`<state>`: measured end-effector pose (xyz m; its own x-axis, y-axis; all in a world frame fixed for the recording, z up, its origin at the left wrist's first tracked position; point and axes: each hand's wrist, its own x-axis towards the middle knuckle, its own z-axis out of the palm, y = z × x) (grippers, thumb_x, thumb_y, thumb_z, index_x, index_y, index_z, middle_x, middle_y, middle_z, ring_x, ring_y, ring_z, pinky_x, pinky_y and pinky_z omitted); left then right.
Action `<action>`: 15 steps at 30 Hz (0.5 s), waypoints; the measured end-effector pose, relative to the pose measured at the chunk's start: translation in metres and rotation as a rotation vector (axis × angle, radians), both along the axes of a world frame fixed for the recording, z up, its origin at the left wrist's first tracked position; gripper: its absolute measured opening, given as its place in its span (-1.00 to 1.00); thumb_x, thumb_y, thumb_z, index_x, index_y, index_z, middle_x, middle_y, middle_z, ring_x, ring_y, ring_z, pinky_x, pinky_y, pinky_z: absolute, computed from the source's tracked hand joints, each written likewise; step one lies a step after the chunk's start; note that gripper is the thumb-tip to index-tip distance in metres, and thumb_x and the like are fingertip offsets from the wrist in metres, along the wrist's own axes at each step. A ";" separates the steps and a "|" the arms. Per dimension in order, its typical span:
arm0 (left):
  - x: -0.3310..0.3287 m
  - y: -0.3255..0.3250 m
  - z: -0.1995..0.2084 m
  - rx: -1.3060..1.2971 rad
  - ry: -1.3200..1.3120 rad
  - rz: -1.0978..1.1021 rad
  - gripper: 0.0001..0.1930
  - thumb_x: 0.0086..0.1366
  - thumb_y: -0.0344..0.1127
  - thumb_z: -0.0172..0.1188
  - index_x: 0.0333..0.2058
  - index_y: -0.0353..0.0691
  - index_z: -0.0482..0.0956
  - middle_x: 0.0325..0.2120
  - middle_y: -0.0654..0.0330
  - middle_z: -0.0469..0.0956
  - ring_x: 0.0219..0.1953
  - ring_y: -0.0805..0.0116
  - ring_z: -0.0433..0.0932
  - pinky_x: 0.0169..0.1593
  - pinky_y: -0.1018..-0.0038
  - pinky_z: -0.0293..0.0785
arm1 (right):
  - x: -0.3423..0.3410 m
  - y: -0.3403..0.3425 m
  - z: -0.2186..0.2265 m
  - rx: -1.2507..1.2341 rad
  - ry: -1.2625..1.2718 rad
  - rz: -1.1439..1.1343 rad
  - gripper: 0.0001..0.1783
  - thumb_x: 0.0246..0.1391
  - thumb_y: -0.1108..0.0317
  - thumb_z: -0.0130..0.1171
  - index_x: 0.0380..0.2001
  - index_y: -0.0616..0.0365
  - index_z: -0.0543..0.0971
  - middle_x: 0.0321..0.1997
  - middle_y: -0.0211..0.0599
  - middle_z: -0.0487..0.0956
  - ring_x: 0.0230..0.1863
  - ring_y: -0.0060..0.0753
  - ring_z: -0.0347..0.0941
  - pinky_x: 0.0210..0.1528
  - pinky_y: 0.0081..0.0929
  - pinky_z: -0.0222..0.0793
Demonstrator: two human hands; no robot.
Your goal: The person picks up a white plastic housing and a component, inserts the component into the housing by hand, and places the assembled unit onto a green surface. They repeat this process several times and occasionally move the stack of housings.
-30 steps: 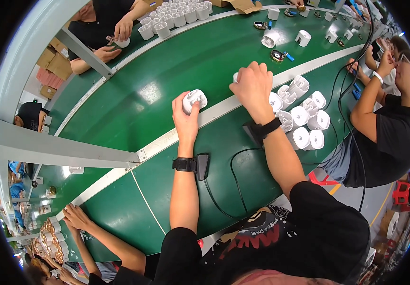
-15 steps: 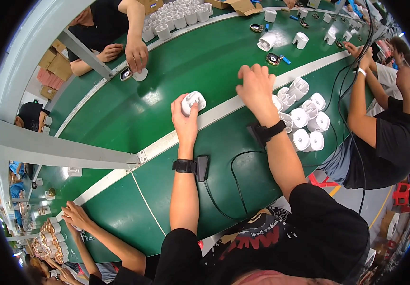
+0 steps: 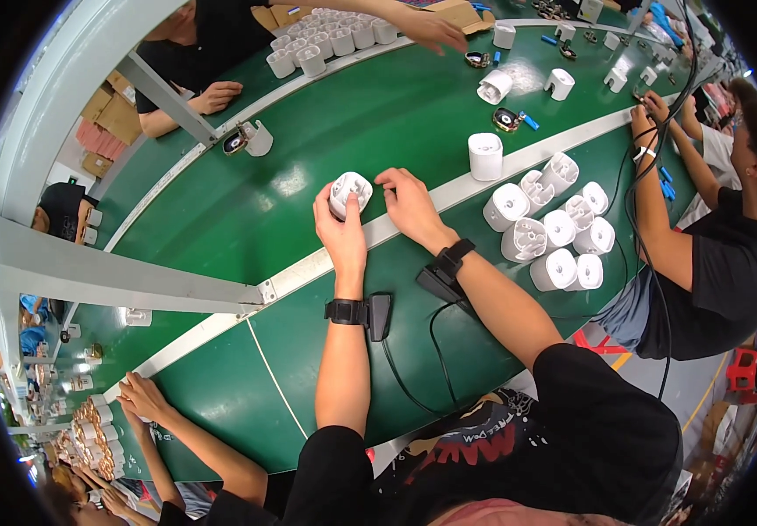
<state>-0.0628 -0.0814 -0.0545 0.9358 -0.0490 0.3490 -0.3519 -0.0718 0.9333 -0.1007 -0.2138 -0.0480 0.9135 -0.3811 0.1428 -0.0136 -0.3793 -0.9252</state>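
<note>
My left hand (image 3: 341, 235) is closed around a white plastic housing (image 3: 340, 198), a short hollow cup with ribs inside. Its open end faces up, and my thumb presses on the near side of the rim. Just right of it, my right hand (image 3: 413, 213) hovers with bent fingers, thumb and forefinger apart, and nothing visible in it. Another white housing (image 3: 485, 159) stands on the far side of the pale rail. Several more housings (image 3: 559, 228) are grouped on the green table to the right of my right forearm.
A pale metal rail (image 3: 308, 272) divides the near table from the green belt (image 3: 378, 114). A grey post (image 3: 115, 259) crosses at left. Black cables (image 3: 431, 329) trail from my wrist straps. Across the belt, a co-worker's hand (image 3: 435, 31) reaches over housings and small round parts (image 3: 506, 119).
My right hand has swung left from above the grouped housings to beside the held one. A housing now shows where that hand was. The co-worker's hand opposite has left a housing and moved right.
</note>
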 end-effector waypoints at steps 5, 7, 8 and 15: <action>-0.002 0.003 0.007 0.084 0.015 0.018 -0.63 0.34 -0.34 0.17 0.05 -0.44 0.45 -0.08 0.01 0.57 -0.04 0.27 0.54 0.08 0.39 0.43 | -0.005 -0.024 0.009 -0.362 -0.086 -0.264 -0.53 0.08 0.43 0.20 0.08 0.25 0.43 0.17 0.11 0.41 0.29 0.10 0.26 0.32 -0.15 0.19; -0.003 0.003 0.008 0.063 0.047 -0.003 -0.61 0.33 -0.32 0.18 0.05 -0.43 0.45 -0.05 0.00 0.55 -0.03 0.22 0.54 0.11 0.37 0.41 | -0.003 -0.033 0.006 -0.293 -0.105 -0.356 -0.42 0.08 0.40 0.21 0.17 0.29 0.32 0.25 0.20 0.29 0.35 0.15 0.16 0.37 -0.16 0.11; -0.003 0.002 0.010 0.061 0.046 -0.006 -0.61 0.33 -0.32 0.18 0.05 -0.43 0.45 -0.05 0.00 0.55 -0.03 0.22 0.54 0.11 0.37 0.41 | -0.002 -0.035 0.007 -0.223 -0.125 -0.446 -0.30 0.09 0.38 0.22 0.26 0.32 0.20 0.33 0.28 0.18 0.41 0.19 0.06 0.41 -0.16 0.04; -0.008 0.002 0.016 0.097 0.048 0.006 -0.61 0.33 -0.34 0.17 0.08 -0.38 0.44 0.02 0.02 0.48 0.07 0.17 0.47 0.19 0.34 0.33 | -0.001 -0.040 0.010 -0.052 -0.185 -0.634 0.07 0.09 0.30 0.24 0.41 0.42 -0.24 0.49 0.46 -0.32 0.54 0.29 -0.35 0.51 -0.14 -0.26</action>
